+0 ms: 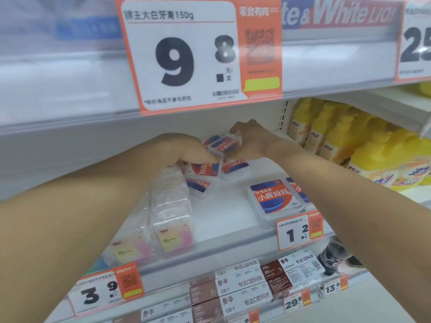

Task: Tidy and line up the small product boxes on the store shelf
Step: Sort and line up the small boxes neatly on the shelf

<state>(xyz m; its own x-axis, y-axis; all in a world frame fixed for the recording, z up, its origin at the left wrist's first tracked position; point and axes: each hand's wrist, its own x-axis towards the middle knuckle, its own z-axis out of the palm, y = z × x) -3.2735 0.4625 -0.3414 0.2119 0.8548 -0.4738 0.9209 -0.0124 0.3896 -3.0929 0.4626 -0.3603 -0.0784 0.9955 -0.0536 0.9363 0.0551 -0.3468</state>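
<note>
Both hands reach deep into the shelf (233,229), behind the 1.2 price tag (299,234). The left hand (186,150) and right hand (250,138) together pinch a small red-and-blue box (225,144) held tilted above a loose heap of like boxes (207,170). One more box (271,197) lies flat nearer the tag, apart from the heap. The risk, as I judge it: the heap is uneven, so setting the held box down crooked could slide its neighbours sideways into the clear packs (170,201) left of the tag.
</note>
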